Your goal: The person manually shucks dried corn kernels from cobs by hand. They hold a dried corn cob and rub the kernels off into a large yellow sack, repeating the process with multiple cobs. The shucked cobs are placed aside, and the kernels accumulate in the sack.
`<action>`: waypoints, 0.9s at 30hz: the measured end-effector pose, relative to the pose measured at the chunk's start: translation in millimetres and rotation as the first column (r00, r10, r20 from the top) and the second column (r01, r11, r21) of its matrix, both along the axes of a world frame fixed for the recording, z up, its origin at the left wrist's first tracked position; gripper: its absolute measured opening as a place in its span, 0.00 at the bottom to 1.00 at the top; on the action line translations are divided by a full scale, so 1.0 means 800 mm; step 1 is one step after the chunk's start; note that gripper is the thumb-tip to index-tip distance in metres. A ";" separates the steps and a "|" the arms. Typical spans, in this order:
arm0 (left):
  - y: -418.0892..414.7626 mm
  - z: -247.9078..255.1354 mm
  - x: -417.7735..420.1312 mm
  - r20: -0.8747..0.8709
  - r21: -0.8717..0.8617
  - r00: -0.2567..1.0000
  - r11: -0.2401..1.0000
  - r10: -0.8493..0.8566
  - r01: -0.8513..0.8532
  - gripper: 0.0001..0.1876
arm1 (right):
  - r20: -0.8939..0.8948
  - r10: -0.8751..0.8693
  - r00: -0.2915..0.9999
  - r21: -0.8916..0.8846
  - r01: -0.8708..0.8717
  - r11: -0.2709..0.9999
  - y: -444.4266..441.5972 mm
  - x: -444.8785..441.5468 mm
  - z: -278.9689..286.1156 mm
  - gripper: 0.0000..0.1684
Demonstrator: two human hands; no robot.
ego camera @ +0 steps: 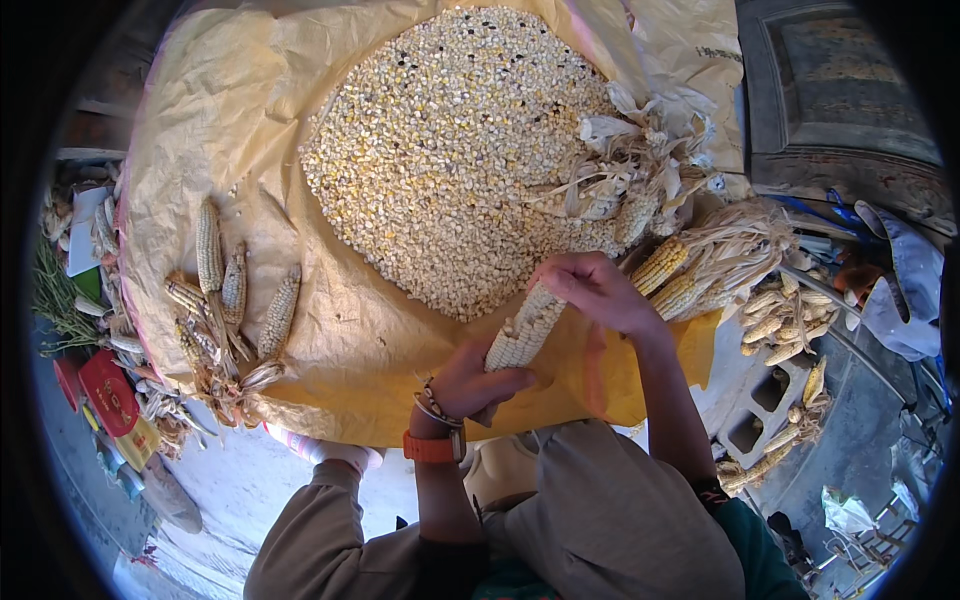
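Note:
My left hand (480, 382), with an orange-strapped watch and a bracelet at the wrist, grips the lower end of a pale ear of corn (527, 328). Part of its kernels are off, leaving a bare strip on its upper part. At the ear's upper end, my right hand (589, 289) touches it with bent fingers; what lies under them is hidden. Beyond both hands a large heap of loose corn kernels (457, 157), mostly white and yellow with a few dark ones, lies on a yellow woven plastic sheet (360, 337). Husked-back yellow ears (660, 266) lie right of my right hand.
Several ears with husks (279, 311) lie on the sheet's left side. Dry husks (637, 165) cover the heap's right edge. On the floor at right are a concrete block (761, 416) and more ears (784, 322). A red packet (110, 394) lies at far left.

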State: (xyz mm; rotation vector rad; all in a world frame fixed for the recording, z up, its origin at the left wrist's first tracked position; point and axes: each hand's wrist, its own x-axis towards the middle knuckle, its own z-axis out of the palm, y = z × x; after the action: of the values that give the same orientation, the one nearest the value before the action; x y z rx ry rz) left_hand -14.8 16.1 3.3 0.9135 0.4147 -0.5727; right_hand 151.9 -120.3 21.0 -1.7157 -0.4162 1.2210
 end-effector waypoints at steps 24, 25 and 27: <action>0.011 -0.036 -0.025 0.006 -0.163 0.666 0.657 0.746 -0.736 0.20 | -0.658 -0.314 0.684 -0.036 0.388 0.921 0.006 -0.004 -0.015 0.37; 0.016 -0.040 -0.028 0.006 -0.209 0.599 0.587 0.800 -0.782 0.20 | -0.664 -0.314 0.679 -0.023 0.401 0.916 0.005 -0.005 -0.015 0.37; 0.020 -0.046 -0.031 0.069 -0.169 0.570 0.573 0.819 -0.802 0.22 | -0.676 -0.312 0.668 0.003 0.425 0.905 0.006 -0.008 -0.013 0.38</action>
State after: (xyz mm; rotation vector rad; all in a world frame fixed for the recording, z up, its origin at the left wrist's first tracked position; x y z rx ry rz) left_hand -39.6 32.4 -33.3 0.5391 0.6129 0.3374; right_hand 145.8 -115.4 10.6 -1.0405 0.2630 1.3455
